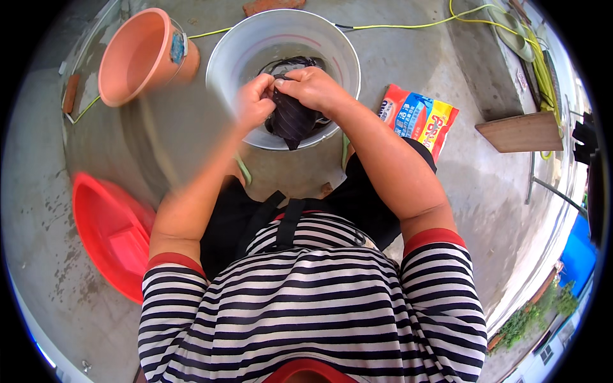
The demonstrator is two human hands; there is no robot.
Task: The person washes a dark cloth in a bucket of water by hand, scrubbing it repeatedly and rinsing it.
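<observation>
A dark, wet piece of cloth with thin stripes (293, 117) hangs from my two hands over a large pale metal basin (353, 76). Pinching its upper edge from one side is my left hand (258, 101); my right hand (313, 91) grips the same edge close beside it, and the fingertips nearly meet. The cloth's lower end reaches the near rim of the basin. Behind it, more dark cloth (299, 61) lies in shallow water inside the basin. A blurred grey patch covers part of the view beside my left forearm.
An orange plastic bucket (136, 57) stands left of the basin, a red plastic tub (103, 225) nearer on the left. At right lie a colourful plastic packet (419, 115) and a wooden board (522, 133). A yellow hose (407, 27) runs behind the basin, near a brick (270, 5).
</observation>
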